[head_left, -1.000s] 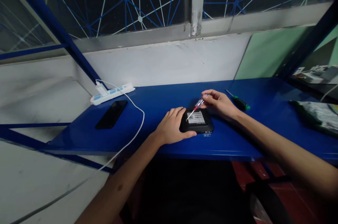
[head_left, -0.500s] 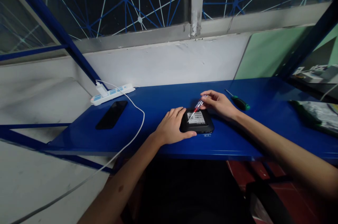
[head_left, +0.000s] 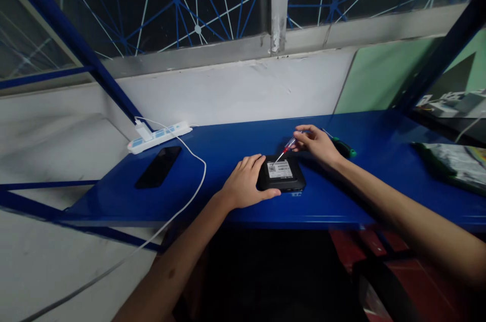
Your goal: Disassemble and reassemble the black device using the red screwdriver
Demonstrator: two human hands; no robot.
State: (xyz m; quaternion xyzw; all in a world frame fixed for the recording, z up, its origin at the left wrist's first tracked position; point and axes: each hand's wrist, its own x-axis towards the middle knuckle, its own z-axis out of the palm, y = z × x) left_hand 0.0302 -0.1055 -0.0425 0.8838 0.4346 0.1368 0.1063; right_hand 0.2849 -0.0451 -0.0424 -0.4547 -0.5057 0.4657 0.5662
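A flat black electronic device (head_left: 298,178) with a white printed label (head_left: 280,169) on top lies on the blue table. My left hand (head_left: 245,180) grips its left side, the thumb along the front edge and the fingers toward the back. In my right hand (head_left: 317,145) is a screwdriver (head_left: 290,144) with a clear handle and a red collar. It slants down to the left, its tip over the label's upper left part; whether it touches cannot be told. Just behind the right hand lies a second screwdriver (head_left: 345,149) with a green and black handle, partly hidden.
To the left lie a black phone (head_left: 158,166) and a white power strip (head_left: 161,136) with a charger plugged in. A white cable (head_left: 201,183) runs from it over the table's front edge. A silvery plastic bag (head_left: 451,162) sits at the right.
My right hand has moved slightly back and to the right. The screwdriver tip has shifted from the label's lower left toward its upper edge. My left hand stays on the device.
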